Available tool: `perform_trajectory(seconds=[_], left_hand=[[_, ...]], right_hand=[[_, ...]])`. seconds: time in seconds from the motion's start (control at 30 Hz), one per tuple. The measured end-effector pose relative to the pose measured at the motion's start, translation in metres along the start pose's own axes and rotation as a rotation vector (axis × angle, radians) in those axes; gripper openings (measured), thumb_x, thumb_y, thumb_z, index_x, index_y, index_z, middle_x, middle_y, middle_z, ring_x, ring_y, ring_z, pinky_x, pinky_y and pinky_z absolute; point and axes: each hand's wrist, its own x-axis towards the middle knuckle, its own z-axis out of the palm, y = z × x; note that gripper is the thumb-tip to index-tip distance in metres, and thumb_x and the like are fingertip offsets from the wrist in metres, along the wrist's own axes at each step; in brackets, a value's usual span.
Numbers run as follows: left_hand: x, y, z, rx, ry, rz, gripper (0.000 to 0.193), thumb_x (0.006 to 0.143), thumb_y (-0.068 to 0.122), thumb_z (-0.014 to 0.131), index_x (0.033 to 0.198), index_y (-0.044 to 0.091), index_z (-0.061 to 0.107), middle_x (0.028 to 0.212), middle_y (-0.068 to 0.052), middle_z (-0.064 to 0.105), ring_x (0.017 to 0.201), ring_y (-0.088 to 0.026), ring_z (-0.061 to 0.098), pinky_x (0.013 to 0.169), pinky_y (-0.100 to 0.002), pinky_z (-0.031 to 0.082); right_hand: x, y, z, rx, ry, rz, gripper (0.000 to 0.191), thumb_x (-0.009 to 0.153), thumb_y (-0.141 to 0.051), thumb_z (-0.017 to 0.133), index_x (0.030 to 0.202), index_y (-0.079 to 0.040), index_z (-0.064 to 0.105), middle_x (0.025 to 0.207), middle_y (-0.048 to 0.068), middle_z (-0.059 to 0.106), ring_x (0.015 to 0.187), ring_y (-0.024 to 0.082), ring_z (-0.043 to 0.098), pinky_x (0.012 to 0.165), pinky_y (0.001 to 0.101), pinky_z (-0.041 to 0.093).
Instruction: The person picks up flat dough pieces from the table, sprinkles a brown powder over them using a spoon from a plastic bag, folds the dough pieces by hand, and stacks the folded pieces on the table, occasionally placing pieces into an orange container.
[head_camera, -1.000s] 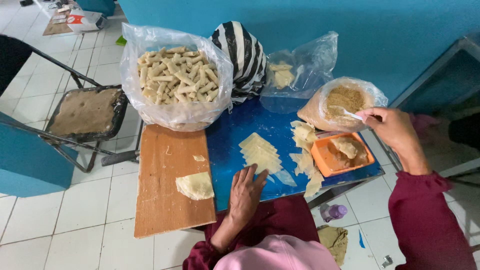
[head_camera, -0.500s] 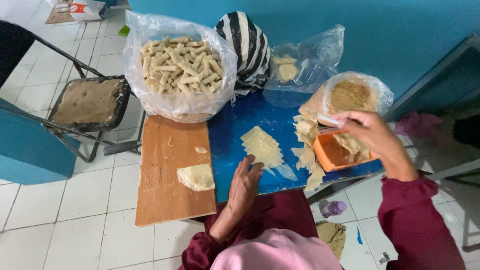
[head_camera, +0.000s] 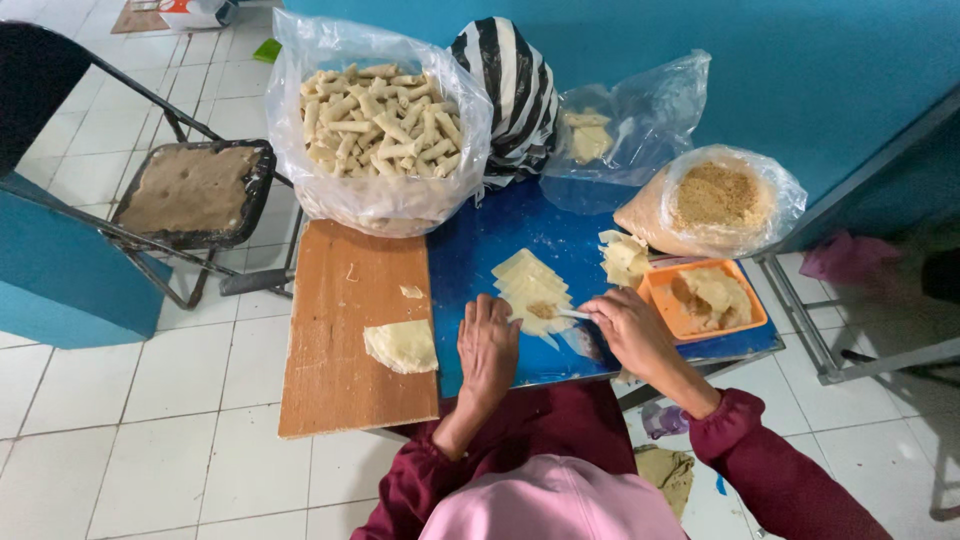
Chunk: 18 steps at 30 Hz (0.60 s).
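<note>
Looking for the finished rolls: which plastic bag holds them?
The big clear bag at the board's far end, heaped with pale rolls; the other clear bags hold crumbs or flat pieces.

- Clear bag of rolled pastry sticks (head_camera: 378, 125), back left of blue table (head_camera: 470, 250).
- Wooden board (head_camera: 345, 330) carrying a folded dough piece (head_camera: 401, 346).
- Striped bag (head_camera: 515, 85) behind.
- Crumb bag (head_camera: 715, 200), right.
- Dark tray (head_camera: 190, 190) on chair.
</note>
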Motion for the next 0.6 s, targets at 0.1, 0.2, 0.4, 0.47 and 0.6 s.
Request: perform_trajectory(seconds=[0.1,0.2,0.4,0.47,0.6], left_hand=[[0.001,-0.001,0.002,0.044,-0.006,0.010,0.017,0.084,0.015,0.071,0.094,0.004,0.062,0.100,-0.013,0.056,0.098,-0.035,0.055,0.079,-0.047,0.044],[0.001,-0.001,0.003,0.052,-0.012,0.007,0.016,0.085,0.014,0.069,0.093,0.003,0.062,0.101,-0.014,0.056,0.097,-0.035,0.055,0.078,-0.048,0.043],[0.000,-0.003,0.007,-0.020,0.034,0.052,0.014,0.084,0.009,0.065,0.096,0.001,0.061,0.099,-0.015,0.056,0.094,-0.036,0.054,0.079,-0.048,0.044],[0.000,-0.005,0.008,-0.030,0.024,0.055,0.011,0.087,0.008,0.062,0.095,0.000,0.060,0.099,-0.016,0.056,0.093,-0.036,0.053,0.080,-0.048,0.045],[0.001,-0.006,0.010,0.025,0.001,0.042,0.006,0.091,0.002,0.054,0.092,0.000,0.059,0.098,-0.017,0.055,0.093,-0.034,0.053,0.080,-0.047,0.045]], right_hand=[[-0.007,-0.008,0.001,-0.097,0.108,-0.146,0.018,0.093,-0.005,0.063,0.109,-0.008,0.071,0.098,0.009,0.062,0.096,0.030,0.059,0.084,0.0424,0.048],[-0.012,-0.014,-0.004,-0.182,0.158,-0.279,0.022,0.092,-0.003,0.063,0.113,-0.005,0.069,0.103,0.009,0.063,0.097,0.029,0.059,0.085,0.0423,0.048],[-0.023,-0.017,-0.015,-0.348,0.174,-0.369,0.036,0.081,-0.001,0.064,0.117,-0.001,0.068,0.106,0.010,0.064,0.098,0.027,0.060,0.087,0.0409,0.046],[-0.026,-0.016,-0.017,-0.348,0.205,-0.334,0.032,0.086,-0.002,0.065,0.118,-0.003,0.069,0.103,0.009,0.064,0.098,0.027,0.060,0.087,0.0400,0.045],[-0.028,-0.001,-0.038,-0.296,0.320,-0.259,0.022,0.096,-0.012,0.065,0.117,-0.006,0.071,0.099,0.005,0.067,0.095,0.021,0.058,0.084,0.0397,0.041]])
